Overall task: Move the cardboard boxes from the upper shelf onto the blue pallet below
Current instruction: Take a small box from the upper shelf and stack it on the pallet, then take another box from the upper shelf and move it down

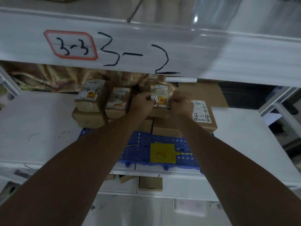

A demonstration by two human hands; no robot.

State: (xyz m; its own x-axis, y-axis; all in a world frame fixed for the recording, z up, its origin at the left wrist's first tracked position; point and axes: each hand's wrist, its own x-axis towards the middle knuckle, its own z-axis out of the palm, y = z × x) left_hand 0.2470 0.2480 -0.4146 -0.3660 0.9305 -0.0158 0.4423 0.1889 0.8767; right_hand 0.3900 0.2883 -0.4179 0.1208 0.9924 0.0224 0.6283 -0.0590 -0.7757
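Both arms reach forward under the white shelf beam. My left hand [141, 103] and my right hand [180, 106] grip the two sides of a small cardboard box [160, 95] with a white and yellow label. That box sits on top of the stack at the back of the blue pallet [162, 154]. Two similar small boxes [90, 97] [118, 101] stand on the stack to the left. A flatter box marked 4-4 [202, 115] lies to the right. A yellow tag [162, 152] lies on the pallet's bare front part.
The white beam marked 3-2 [146, 51] hangs low just above the boxes. White shelf surface [40, 124] spreads on both sides of the pallet. Crumpled cloth [48, 77] lies behind the stack. More cardboard [150, 183] shows on the shelf below.
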